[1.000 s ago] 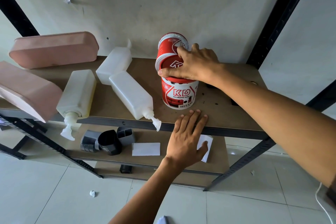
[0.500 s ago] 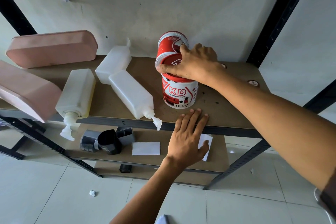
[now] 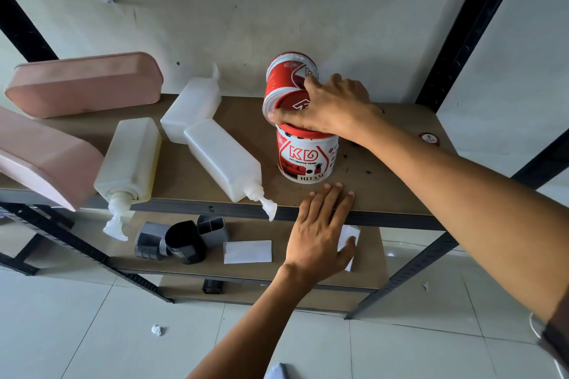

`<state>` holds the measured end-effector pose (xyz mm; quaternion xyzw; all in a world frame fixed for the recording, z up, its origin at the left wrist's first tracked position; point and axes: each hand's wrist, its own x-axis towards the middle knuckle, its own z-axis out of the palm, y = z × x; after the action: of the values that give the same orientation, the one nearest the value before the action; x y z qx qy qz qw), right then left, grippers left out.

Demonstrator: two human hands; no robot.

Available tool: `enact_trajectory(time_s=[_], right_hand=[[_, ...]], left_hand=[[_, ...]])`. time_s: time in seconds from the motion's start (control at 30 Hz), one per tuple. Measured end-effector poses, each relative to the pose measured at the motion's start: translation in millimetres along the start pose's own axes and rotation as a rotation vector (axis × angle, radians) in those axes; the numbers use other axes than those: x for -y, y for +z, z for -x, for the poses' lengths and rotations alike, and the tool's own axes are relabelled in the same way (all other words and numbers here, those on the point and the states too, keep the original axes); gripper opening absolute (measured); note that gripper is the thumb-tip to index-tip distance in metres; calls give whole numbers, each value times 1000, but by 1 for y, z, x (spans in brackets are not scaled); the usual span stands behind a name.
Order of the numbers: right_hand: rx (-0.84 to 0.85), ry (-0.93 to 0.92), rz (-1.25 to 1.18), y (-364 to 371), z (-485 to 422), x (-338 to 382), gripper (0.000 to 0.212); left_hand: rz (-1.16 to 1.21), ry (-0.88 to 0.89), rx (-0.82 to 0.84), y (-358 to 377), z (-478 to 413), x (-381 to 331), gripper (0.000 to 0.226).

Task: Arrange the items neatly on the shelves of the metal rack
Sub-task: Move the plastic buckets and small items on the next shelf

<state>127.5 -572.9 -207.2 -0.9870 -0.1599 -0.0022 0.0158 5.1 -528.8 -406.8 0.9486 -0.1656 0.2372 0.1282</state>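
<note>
Wooden shelf [image 3: 243, 120] bears upright can [image 3: 308, 160], right hand [image 3: 335, 108] gripping tilted can [image 3: 288, 77] atop.

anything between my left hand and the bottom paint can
Nothing visible: only bare shelf board lies between the left hand and the lower paint can. The right hand grips the tilted upper can on top.

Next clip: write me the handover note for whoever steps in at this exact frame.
Right hand grips the upper can, tilted atop the lower can, which stands upright on the top shelf.
Left hand lies flat on that shelf's front edge, holding nothing.
Done: nothing looks finished.
Left: straighten the upper can; three bottles lie on their sides; the front tray overhangs; holders and cards lie loose on the lower shelf.
</note>
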Motion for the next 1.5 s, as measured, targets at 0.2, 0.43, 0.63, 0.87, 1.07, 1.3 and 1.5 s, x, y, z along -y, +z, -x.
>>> enact_trajectory(time_s=[0.2,0.43,0.63,0.87,1.07,1.3,1.5], right_hand=[[13,-15,1,0,0,-4,106],[20,-47,18,1,-1,-8,107],[16,-64,54,1,0,-9,107],[-28,-68,161,-19,-2,-9,105],[-193,74,-219,-39,-56,-14,42],[86,68,-594,-31,-113,-26,60],[146,44,-583,-22,-142,-22,89]], left_hand=[[-3,4,20,-1,0,0,74],[-6,4,34,-1,1,0,74],[-12,2,69,-6,0,0,72],[-60,66,68,-8,1,7,79],[-66,82,75,-10,8,17,79],[-50,94,129,-8,11,20,76],[-73,104,190,-12,11,22,78]])
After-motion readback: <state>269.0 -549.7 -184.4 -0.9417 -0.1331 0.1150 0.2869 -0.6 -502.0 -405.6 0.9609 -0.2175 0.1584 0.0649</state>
